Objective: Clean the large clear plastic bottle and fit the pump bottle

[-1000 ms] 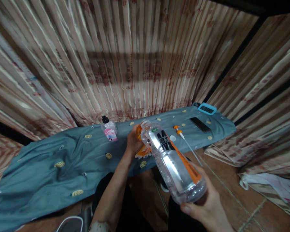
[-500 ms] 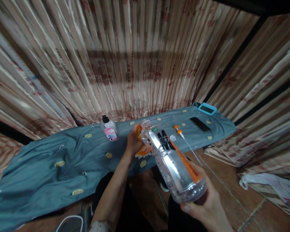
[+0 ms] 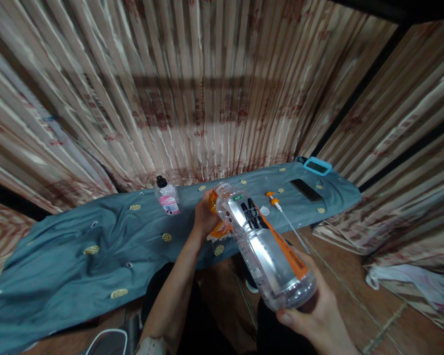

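My right hand (image 3: pixel 314 313) is wrapped round the base of a large clear plastic drink bottle (image 3: pixel 261 244) with a silver, black and orange label. The drink bottle is tilted, its uncapped mouth pointing up and left above the cloth. Just left of that mouth, my left hand (image 3: pixel 204 214) grips an orange bottle (image 3: pixel 219 230), mostly hidden behind my fingers and the drink bottle. Whether the two mouths touch, I cannot tell. A pump dispenser (image 3: pixel 276 202) with an orange head and a long pale tube lies to the right, beside a small white cap (image 3: pixel 264 211).
A clear bottle with black cap and pink label (image 3: pixel 168 197) stands on the left of the blue-green cloth (image 3: pixel 111 246). At the right lie a dark phone (image 3: pixel 306 190) and a blue-framed device (image 3: pixel 317 166). Pleated curtains (image 3: pixel 207 98) hang close behind.
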The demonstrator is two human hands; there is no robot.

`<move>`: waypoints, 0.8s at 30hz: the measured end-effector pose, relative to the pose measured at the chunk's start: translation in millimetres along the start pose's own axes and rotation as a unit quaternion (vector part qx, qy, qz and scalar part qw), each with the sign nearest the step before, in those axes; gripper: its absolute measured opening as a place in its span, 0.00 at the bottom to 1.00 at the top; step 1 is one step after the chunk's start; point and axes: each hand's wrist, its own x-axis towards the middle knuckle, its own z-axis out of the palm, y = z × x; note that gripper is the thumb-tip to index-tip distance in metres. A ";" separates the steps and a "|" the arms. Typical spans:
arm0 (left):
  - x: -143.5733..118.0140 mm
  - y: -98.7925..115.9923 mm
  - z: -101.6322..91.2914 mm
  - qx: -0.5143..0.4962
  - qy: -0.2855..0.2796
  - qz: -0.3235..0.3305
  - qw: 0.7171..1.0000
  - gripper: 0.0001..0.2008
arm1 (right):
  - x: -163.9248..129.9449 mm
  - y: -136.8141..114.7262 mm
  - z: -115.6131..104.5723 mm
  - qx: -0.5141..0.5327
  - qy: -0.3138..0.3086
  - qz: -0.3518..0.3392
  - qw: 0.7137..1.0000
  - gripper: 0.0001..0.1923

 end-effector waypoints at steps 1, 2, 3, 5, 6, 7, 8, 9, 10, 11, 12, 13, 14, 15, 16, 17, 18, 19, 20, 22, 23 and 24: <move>0.0 0.1 0.1 0.000 0.001 -0.001 1.000 0.20 | 0.0 0.2 -0.2 -0.001 0.000 -0.004 1.000 0.48; 0.1 0.1 0.1 0.001 0.002 0.000 1.000 0.20 | -0.2 0.6 -0.6 -0.003 0.001 -0.008 1.000 0.48; 0.1 0.1 0.1 0.001 0.002 0.001 1.000 0.20 | -0.3 1.1 -1.0 -0.007 0.001 -0.010 1.000 0.48; 0.3 0.1 0.0 0.003 0.003 0.002 1.000 0.20 | -0.3 1.6 -1.0 -0.014 -0.002 -0.008 1.000 0.48; 0.3 0.0 -0.1 0.006 0.002 0.002 1.000 0.20 | -0.1 1.4 -0.5 -0.014 0.002 -0.007 1.000 0.47; 0.3 -0.1 -0.2 0.009 0.001 0.001 1.000 0.20 | 0.3 0.9 0.4 -0.013 0.005 -0.007 1.000 0.47; 0.3 -0.3 -0.3 0.012 0.000 0.001 1.000 0.20 | 0.7 0.0 1.4 -0.011 0.011 -0.006 1.000 0.47; 0.3 -0.6 -0.3 0.014 0.000 0.001 1.000 0.20 | 1.2 -1.2 2.6 -0.010 0.021 -0.008 1.000 0.46; 0.2 -0.9 -0.3 0.014 0.000 0.003 1.000 0.21 | 1.6 -2.5 3.6 -0.009 0.028 -0.011 1.000 0.45; 0.1 -1.3 -0.2 0.013 0.000 0.005 1.000 0.21 | 2.0 -3.8 4.4 -0.009 0.030 -0.014 0.999 0.45; 0.0 -1.7 -0.1 0.012 0.002 0.008 1.000 0.21 | 2.3 -5.1 4.9 -0.011 0.029 -0.016 0.999 0.44; -0.1 -2.0 0.1 0.010 0.003 0.011 1.000 0.21 | 2.5 -6.3 5.2 -0.012 0.031 -0.019 0.999 0.44; -0.1 -2.4 0.2 0.009 0.004 0.013 1.000 0.21 | 2.6 -7.4 5.3 -0.015 0.036 -0.022 0.999 0.44; -0.1 -2.7 0.4 0.007 0.004 0.015 1.000 0.21 | 2.7 -8.4 5.4 -0.021 0.037 -0.021 0.999 0.44; -0.1 -2.9 0.6 0.006 0.005 0.015 1.000 0.21 | 2.7 -9.1 5.4 -0.028 0.039 -0.019 0.999 0.44; -0.1 -3.2 0.8 0.004 0.005 0.016 1.000 0.20 | 2.8 -9.6 5.7 -0.033 0.040 -0.019 0.998 0.44; 0.0 -3.5 1.0 0.001 0.006 0.018 1.000 0.20 | 2.8 -9.9 6.1 -0.039 0.033 -0.017 0.999 0.44; 0.0 -3.7 1.2 -0.001 0.007 0.020 1.000 0.20 | 2.8 -9.8 6.6 -0.041 0.026 -0.015 0.999 0.45; 0.0 -3.9 1.4 -0.004 0.009 0.021 1.000 0.20 | 2.8 -9.5 7.3 -0.040 0.027 -0.017 0.999 0.46; 0.0 -4.2 1.7 -0.006 0.010 0.022 1.000 0.20 | 2.7 -8.0 7.9 -0.034 0.049 -0.025 0.998 0.48; 0.0 -4.3 1.8 -0.004 0.010 0.020 1.000 0.20 | 2.5 -7.0 7.7 -0.033 0.053 -0.027 0.998 0.48; -0.1 -4.3 1.9 -0.003 0.008 0.017 1.000 0.20 | 2.3 -5.8 6.8 -0.034 0.051 -0.027 0.998 0.48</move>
